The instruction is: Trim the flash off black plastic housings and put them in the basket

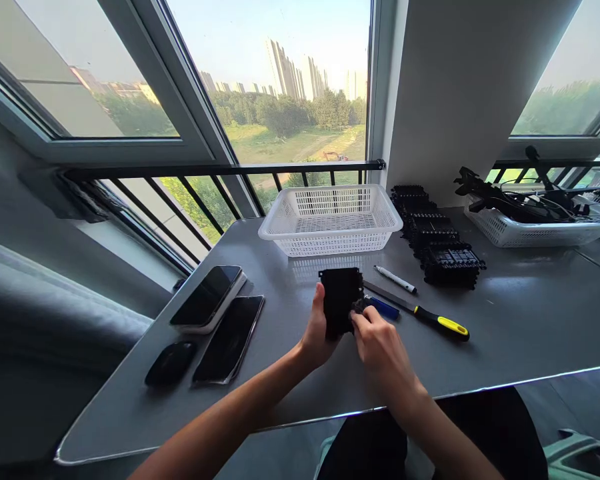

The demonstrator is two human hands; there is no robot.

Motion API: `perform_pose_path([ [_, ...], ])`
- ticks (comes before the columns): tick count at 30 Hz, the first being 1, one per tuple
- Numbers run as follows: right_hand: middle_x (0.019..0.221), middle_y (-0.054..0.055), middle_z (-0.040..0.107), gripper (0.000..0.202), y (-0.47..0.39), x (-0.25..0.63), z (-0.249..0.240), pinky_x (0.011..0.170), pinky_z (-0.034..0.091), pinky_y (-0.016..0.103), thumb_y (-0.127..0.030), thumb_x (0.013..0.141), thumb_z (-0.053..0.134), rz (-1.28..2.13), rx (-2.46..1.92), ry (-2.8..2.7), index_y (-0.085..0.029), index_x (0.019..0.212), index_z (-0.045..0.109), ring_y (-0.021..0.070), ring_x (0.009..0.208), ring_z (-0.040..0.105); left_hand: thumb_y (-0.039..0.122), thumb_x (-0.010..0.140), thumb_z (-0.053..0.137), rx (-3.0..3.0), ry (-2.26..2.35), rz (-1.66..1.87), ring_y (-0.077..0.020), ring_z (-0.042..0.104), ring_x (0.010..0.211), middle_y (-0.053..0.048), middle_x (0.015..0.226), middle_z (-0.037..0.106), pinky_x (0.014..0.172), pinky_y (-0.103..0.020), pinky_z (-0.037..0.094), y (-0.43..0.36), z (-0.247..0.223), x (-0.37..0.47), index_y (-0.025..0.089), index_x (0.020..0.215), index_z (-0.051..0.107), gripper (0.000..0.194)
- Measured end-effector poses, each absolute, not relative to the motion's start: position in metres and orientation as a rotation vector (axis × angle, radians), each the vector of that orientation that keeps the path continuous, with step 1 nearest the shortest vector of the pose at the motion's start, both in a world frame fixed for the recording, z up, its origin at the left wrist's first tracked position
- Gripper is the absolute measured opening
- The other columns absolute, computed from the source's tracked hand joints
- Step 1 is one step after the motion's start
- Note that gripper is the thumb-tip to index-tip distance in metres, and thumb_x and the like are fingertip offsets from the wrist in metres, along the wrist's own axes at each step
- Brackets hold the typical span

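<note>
Head view: a flat black panel [341, 293] was held above the table, its left edge clasped by the left hand [319, 333], thumb along the rim, the other fingers mostly hidden behind. At its right edge, a small dark piece [358, 306] was pinched by the thumb and fingertips of the right hand [380, 337] (whether loose or attached could not be told). The panel was judged light and stiff, probably plastic, with small edge tabs that might snap; it was best gripped by its long sides. Just right of the pinching fingertips, a blue tool [384, 308] was seen; beyond both hands' fingers, a white basket [330, 245].
</note>
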State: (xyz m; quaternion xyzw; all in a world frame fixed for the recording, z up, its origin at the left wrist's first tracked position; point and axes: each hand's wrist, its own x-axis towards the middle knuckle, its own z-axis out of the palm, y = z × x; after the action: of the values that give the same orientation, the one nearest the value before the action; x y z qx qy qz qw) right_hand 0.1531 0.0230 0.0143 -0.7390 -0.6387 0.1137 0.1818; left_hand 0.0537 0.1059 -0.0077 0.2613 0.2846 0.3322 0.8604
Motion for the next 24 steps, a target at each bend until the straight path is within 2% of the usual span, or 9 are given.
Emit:
perform_pose_path([
  [4, 0.101, 0.008, 0.063, 0.030, 0.022, 0.147, 0.015, 0.068, 0.045, 0.024, -0.006, 0.096, 0.039, 0.363, -2.078, -1.832, -0.015, 0.111, 0.064, 0.0189, 0.086, 0.065, 0.065, 0.088, 0.041, 0.511, 0.612, 0.733, -0.0199, 0.068, 0.078, -0.008, 0.086, 0.075, 0.075, -0.028, 0.049, 0.112, -0.003, 0.051, 0.012, 0.100, 0.073, 0.063],
  [12, 0.096, 0.008, 0.063, 0.027, 0.019, 0.146, 0.014, 0.062, 0.044, 0.025, -0.005, 0.093, 0.041, 0.380, -2.093, -1.781, -0.016, 0.099, 0.065, 0.0190, 0.079, 0.066, 0.065, 0.088, 0.042, 0.559, 0.553, 0.742, -0.0195, 0.068, 0.075, -0.008, 0.084, 0.075, 0.070, -0.027, 0.050, 0.112, -0.002, 0.051, 0.012, 0.098, 0.074, 0.063],
  [16, 0.088, 0.007, 0.063, 0.025, 0.013, 0.161, 0.018, 0.066, 0.048, 0.025, -0.009, 0.093, 0.045, 0.434, -1.899, -1.705, -0.017, 0.089, 0.068, 0.0171, 0.075, 0.065, 0.066, 0.086, 0.046, 0.587, 0.552, 0.732, -0.0194, 0.068, 0.075, -0.009, 0.089, 0.076, 0.069, -0.027, 0.050, 0.115, -0.008, 0.050, 0.011, 0.101, 0.073, 0.063],
  [24, 0.104, 0.010, 0.062, 0.030, 0.013, 0.178, 0.027, 0.079, 0.053, 0.029, -0.020, 0.099, 0.042, 0.099, -1.528, -1.488, -0.015, 0.121, 0.061, 0.0190, 0.091, 0.066, 0.067, 0.085, 0.045, 0.641, 0.502, 0.636, -0.0224, 0.069, 0.087, -0.010, 0.099, 0.075, 0.074, -0.028, 0.050, 0.106, -0.016, 0.053, 0.014, 0.114, 0.069, 0.065],
])
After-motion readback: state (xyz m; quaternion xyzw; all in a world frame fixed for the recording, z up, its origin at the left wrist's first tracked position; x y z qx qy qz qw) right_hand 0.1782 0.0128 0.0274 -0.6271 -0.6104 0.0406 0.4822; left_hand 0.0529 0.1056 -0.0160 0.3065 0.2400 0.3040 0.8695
